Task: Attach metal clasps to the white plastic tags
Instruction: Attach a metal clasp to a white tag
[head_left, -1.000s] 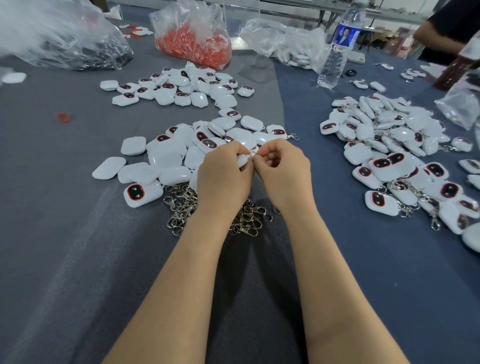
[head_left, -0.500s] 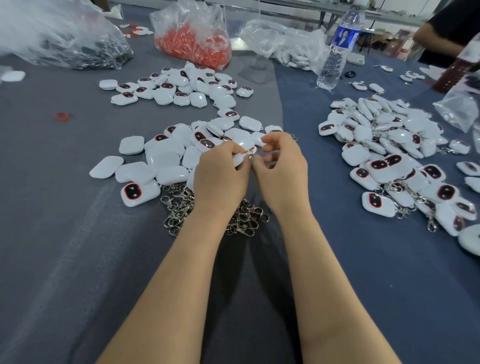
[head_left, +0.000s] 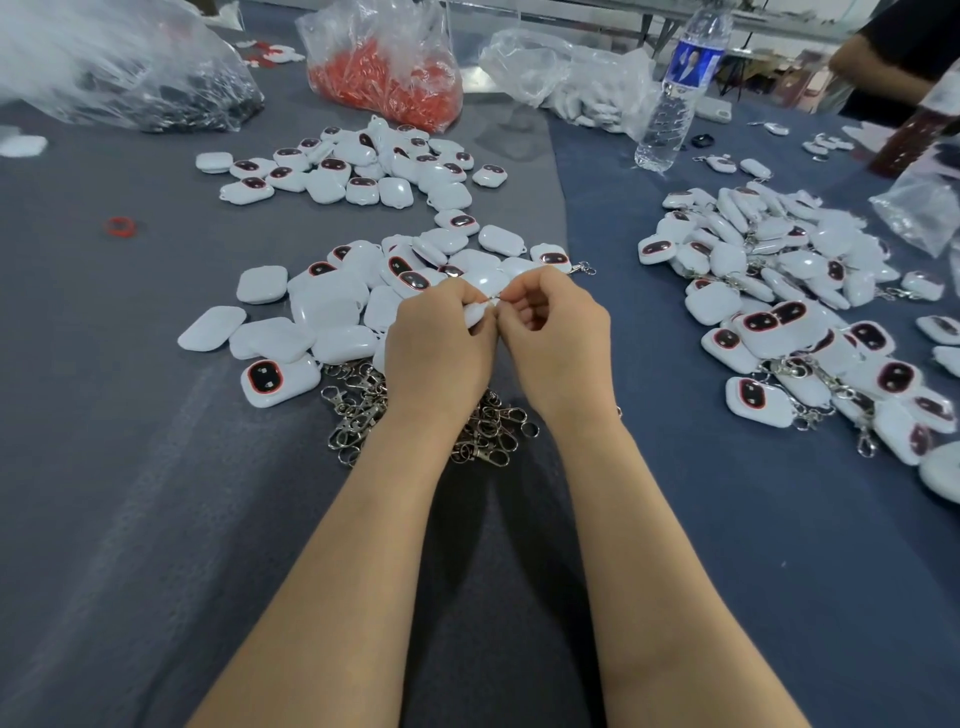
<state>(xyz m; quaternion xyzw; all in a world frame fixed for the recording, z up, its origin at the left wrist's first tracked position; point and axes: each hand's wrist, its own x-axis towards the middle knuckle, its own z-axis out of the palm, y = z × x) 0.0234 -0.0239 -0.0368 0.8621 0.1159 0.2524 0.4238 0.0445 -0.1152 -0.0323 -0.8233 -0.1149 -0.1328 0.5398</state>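
On your left hand (head_left: 441, 348) the fingers (head_left: 457, 296) curl round a white tag (head_left: 475, 313); on your right hand (head_left: 558, 348) the fingers (head_left: 524, 291) pinch a metal clasp (head_left: 493, 300) at its edge, mostly hidden. Both hover over the tabletop (head_left: 156, 467), wrists covering part of the clasp pile (head_left: 358, 410), loose tags (head_left: 332, 306) just beyond.

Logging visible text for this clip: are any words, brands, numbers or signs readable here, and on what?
No text can be read in this frame.
Water bottle label: blue with a picture, print too blurred to read.
White plastic tags: dark red-rimmed windows, no lettering visible.
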